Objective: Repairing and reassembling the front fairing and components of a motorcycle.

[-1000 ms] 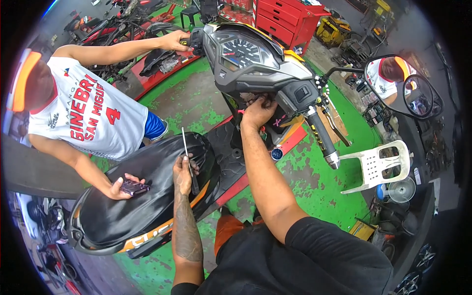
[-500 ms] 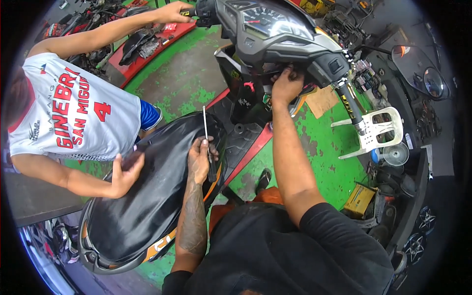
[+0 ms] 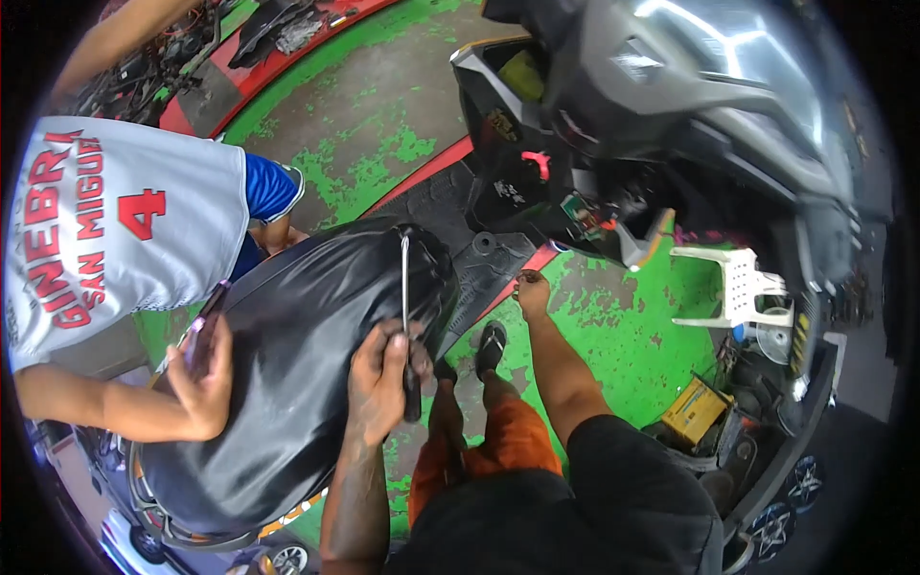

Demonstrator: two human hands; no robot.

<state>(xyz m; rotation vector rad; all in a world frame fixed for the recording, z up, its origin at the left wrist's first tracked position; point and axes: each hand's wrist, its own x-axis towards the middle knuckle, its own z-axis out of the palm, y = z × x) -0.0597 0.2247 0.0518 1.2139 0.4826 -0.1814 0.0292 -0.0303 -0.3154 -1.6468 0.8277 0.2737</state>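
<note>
My left hand (image 3: 381,379) is closed round a screwdriver (image 3: 404,287). Its long metal shaft points away from me, above the front of the black motor scooter seat (image 3: 278,355), and its dark handle shows below my fingers. My right hand (image 3: 533,292) hangs over the green floor beside the scooter's footboard (image 3: 479,249), fingers curled in; whatever they may hold is too small to make out. Ahead of it is the opened front of the scooter (image 3: 613,206), with wiring and small parts visible under the handlebar cover (image 3: 661,86).
A person in a white jersey (image 3: 144,220) stands left of the seat, a phone (image 3: 199,335) in one hand. A white plastic chair (image 3: 738,287) and a yellow box (image 3: 695,409) stand to the right. A red platform edge (image 3: 240,96) with parts lies at the far left.
My right hand has come out from under the handlebar cover, back toward me. The view has shifted, with the scooter's front now larger at the right. The screwdriver stays in my left hand.
</note>
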